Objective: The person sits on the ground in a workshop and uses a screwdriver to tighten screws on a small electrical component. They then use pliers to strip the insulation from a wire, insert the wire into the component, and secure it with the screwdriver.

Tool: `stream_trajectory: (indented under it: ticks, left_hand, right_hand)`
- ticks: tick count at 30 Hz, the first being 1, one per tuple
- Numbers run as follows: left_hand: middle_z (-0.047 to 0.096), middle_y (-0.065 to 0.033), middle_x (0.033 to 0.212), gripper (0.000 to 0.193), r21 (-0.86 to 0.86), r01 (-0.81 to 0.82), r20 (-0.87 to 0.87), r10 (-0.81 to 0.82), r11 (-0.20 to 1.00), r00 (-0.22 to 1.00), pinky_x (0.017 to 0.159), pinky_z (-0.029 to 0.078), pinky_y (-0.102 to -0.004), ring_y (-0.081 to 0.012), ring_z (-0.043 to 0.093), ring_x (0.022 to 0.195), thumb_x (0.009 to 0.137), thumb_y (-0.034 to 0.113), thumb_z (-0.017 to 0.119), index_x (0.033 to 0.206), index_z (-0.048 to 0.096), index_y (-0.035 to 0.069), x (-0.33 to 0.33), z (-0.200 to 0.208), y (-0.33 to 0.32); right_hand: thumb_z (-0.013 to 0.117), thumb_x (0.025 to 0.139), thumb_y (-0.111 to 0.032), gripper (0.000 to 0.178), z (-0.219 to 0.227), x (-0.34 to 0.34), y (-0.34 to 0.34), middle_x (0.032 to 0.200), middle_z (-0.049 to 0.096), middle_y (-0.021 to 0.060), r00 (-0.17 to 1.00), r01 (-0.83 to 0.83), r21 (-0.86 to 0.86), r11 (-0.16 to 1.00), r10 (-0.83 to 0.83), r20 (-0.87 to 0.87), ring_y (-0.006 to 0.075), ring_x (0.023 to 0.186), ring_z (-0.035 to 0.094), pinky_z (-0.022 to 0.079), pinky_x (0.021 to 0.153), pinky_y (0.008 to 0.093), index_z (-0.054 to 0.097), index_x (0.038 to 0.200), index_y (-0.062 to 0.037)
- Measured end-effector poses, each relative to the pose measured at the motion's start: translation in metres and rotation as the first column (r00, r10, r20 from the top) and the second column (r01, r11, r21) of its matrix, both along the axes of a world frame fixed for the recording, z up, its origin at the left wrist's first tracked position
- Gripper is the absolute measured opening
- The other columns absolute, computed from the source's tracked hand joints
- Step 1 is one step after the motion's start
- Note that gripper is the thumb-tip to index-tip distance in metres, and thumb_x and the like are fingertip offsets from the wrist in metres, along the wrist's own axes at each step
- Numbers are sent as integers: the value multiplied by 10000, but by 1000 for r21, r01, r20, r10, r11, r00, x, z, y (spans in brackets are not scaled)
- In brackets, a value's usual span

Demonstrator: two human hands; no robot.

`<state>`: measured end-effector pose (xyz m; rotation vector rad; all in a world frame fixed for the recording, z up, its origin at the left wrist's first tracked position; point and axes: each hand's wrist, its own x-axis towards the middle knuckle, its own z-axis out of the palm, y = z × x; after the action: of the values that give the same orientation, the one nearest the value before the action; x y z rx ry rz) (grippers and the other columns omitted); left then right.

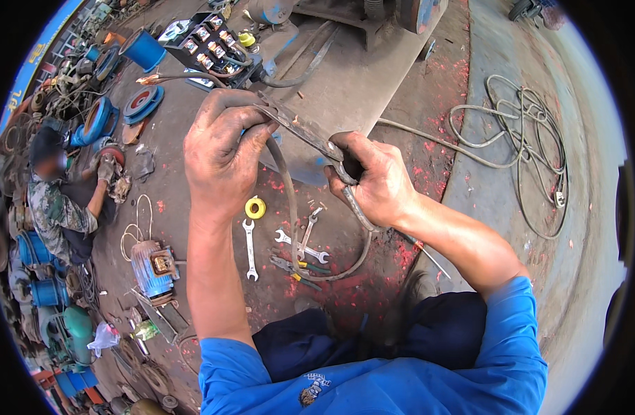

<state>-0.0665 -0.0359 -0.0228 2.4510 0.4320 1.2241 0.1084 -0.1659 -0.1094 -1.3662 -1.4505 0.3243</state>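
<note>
Holding a dark strip: it was stretched aslant between the two hands, above the ground in front of the person; whether it was part of the cable or something separate, I couldn't tell.
Left hand: its thumb and fingers were pinched together on the strip's upper end.
Right hand: it was clamped around the lower end, thumb uppermost.
Grey cable: it hung in a loop beneath the hands, one side rising by the left hand, the other by the right.
Ground tools: a wrench lay below a yellow ring, with pliers to the right.
Black box: it sat beyond the left hand, showing rows of metal terminals.
Blue motor: it lay left of the person's forearm.
Co-worker: this person crouched at far left, wearing gloves.
</note>
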Motion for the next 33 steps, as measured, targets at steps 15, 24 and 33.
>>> stream_trajectory:
  ticks: [15, 24, 33]
  left_hand:
    - [699, -109, 1052, 127, -253, 250, 262, -183, 934, 948, 768, 549, -295, -163, 666, 934, 889, 46, 772, 1000, 732, -2, -3, -11, 5]
    - [672, -80, 964, 96, -264, 149, 209, -94, 953, 973, 700, 499, -291, -154, 621, 821, 887, 42, 773, 956, 735, -12, -3, -9, 2]
    - [686, -100, 943, 102, -115, 32, 126, -17, 993, 992, 727, 508, -306, -193, 634, 834, 890, -32, 721, 990, 738, -21, -3, 1, -4]
  right_hand:
    - [770, 761, -44, 547, -146, 82, -110, 1056, 638, 186, 903, 325, -320, 890, -191, 384, 379, 959, 663, 552, 823, 469, 550, 1262, -41]
    - [716, 830, -109, 284, -249, 141, -252, 952, 683, 167, 722, 568, -725, 390, 185, 666, 383, 919, 690, 565, 805, 486, 592, 1078, -45]
    - [850, 677, -110, 501, 79, 21, 10, 992, 630, 83, 788, -55, 402, 914, -208, 580, 304, 853, 635, 549, 711, 416, 651, 1136, -82]
